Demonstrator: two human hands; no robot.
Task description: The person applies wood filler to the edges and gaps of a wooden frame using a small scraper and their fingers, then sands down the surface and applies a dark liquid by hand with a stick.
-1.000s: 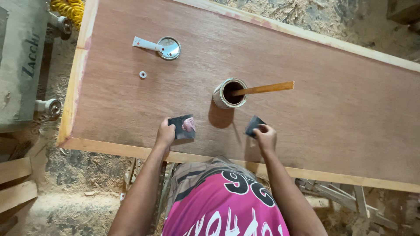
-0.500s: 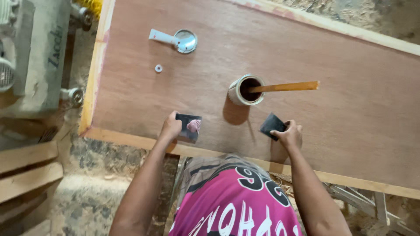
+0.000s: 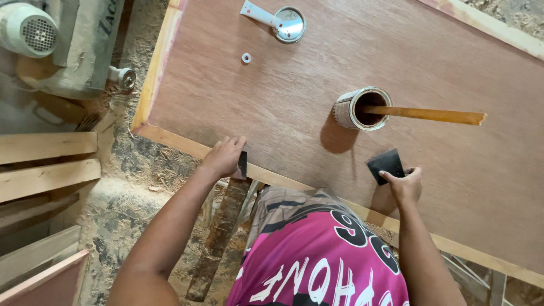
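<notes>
Head view: the left hand [image 3: 224,156] is at the near edge of the plywood door panel [image 3: 283,102], fingers curled together over a thin dark scraper blade [image 3: 242,165] which stands on its edge, right at the pale wood edging [image 3: 170,139]. The blade is pinched between thumb and fingers, only a narrow strip of it shows. The right hand [image 3: 403,184] is further along the same edge, fingertips pressed on the corner of a second dark flat scraper [image 3: 386,165] that lies tilted on the panel; thumb and fingers are closed on its lower side, not spread.

Handling, as I judge it: both scrapers look thin, light & somewhat flexible, probably plastic or rubber, so best grip is on the back edge w/ thumb under and fingers on top, leaving the working edge free. If wet w/ filler they may be slippery.

Behind the right hand, well apart, stands an open tin can [image 3: 362,107] w/ dark content and a wooden stir stick [image 3: 425,115] leaning out to the side. The can seems light and easy to tip bc the stick hangs far out. Further away lie a round metal lid [image 3: 290,24] w/ a white-handled tool [image 3: 258,13] on it, and a small white ring [image 3: 246,58]. Sawdust floor [image 3: 136,164] and wooden slats [image 3: 45,164] are at the left, a machine motor [image 3: 28,28] above them
</notes>
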